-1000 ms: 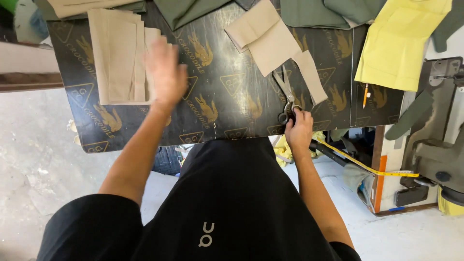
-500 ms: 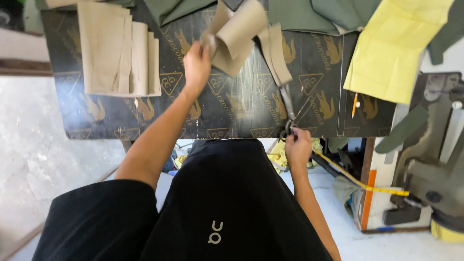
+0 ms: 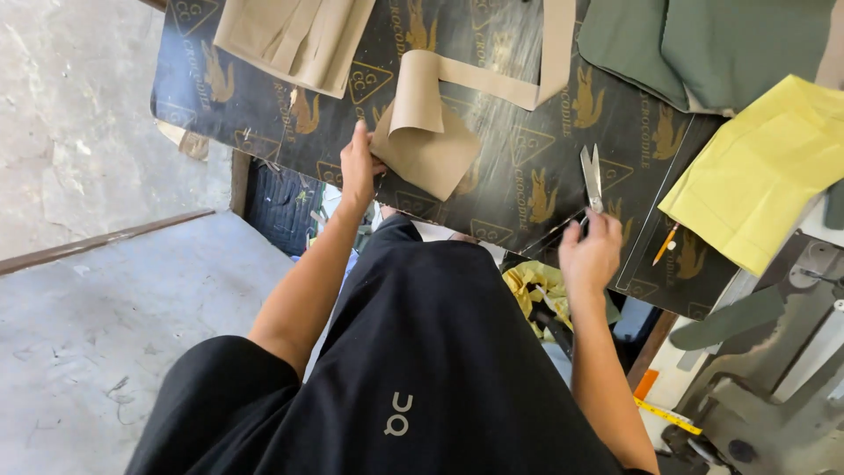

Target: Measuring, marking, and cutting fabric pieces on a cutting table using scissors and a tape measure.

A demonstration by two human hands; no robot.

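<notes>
My left hand [image 3: 359, 164] pinches the near edge of a tan fabric piece [image 3: 428, 141] that curls up and folds over on the black printed table top [image 3: 492, 189]. A long strip of the same tan fabric runs from it toward the far right. My right hand [image 3: 591, 255] grips the handles of metal scissors [image 3: 591, 176], whose blades point away from me, slightly apart, just right of the tan piece and not touching it.
A stack of tan fabric pieces [image 3: 294, 35] lies far left. Green fabric [image 3: 703, 48] and a yellow sheet [image 3: 760, 171] lie at the right, with a pencil [image 3: 664, 244] beside. A sewing machine [image 3: 774, 387], a yellow tape measure [image 3: 666, 415] and yellow cloth [image 3: 536, 283] sit below right.
My left hand left the stack, lifted the tan piece and has brought it down toward the near table edge. The scissors in my right hand now point up on the table.
</notes>
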